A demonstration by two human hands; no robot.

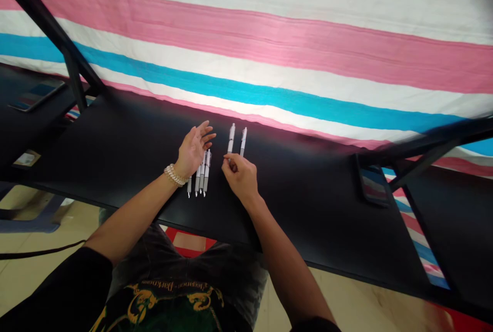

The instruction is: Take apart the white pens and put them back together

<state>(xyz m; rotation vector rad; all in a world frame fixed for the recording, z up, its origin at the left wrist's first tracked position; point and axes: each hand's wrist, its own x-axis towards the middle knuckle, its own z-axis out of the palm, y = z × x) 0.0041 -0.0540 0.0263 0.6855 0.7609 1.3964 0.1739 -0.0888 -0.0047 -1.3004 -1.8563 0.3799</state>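
Several white pens (202, 174) lie side by side on the black table (308, 193), their metal tips toward me. My left hand (193, 150), with a beaded bracelet on the wrist, hovers over their upper ends, palm turned up and fingers apart, holding nothing. To the right, two more white pens lie near each other, a left one (231, 136) and a right one (244, 139). My right hand (241, 173) covers their lower ends, thumb and forefinger pinched at the left pen; its other fingers are curled.
A striped cloth (269, 39) hangs behind the table. Black metal struts (73, 73) rise at both sides. One dark phone (373, 180) lies at the right, another flat dark device (36, 95) at the far left. A stool (38, 219) stands at lower left.
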